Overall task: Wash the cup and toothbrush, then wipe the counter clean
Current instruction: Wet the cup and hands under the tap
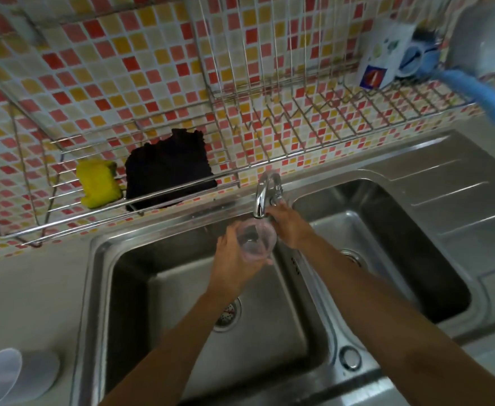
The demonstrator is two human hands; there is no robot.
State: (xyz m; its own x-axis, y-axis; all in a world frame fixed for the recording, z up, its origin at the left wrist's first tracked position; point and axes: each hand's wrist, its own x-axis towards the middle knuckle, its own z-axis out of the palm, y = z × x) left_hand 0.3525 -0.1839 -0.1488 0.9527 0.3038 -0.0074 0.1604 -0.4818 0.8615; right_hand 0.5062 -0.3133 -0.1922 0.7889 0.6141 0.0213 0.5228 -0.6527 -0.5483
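A clear pinkish plastic cup [255, 240] is held upright under the spout of the chrome tap [262, 197], over the left sink basin [199, 288]. My left hand [234, 259] is wrapped around the cup from the left. My right hand [287, 224] reaches past the spout and rests on the tap's handle at its base. No water stream is plain to see. No toothbrush shows in the head view.
A wire rack [100, 206] on the tiled wall holds a yellow sponge [98, 186] and a dark cloth [167, 171]. The upper dish rack [313, 118] carries a white mug [384, 54] and a blue-handled tool [469, 86]. A right basin [387, 250] and a white lidded container [15, 376] are nearby.
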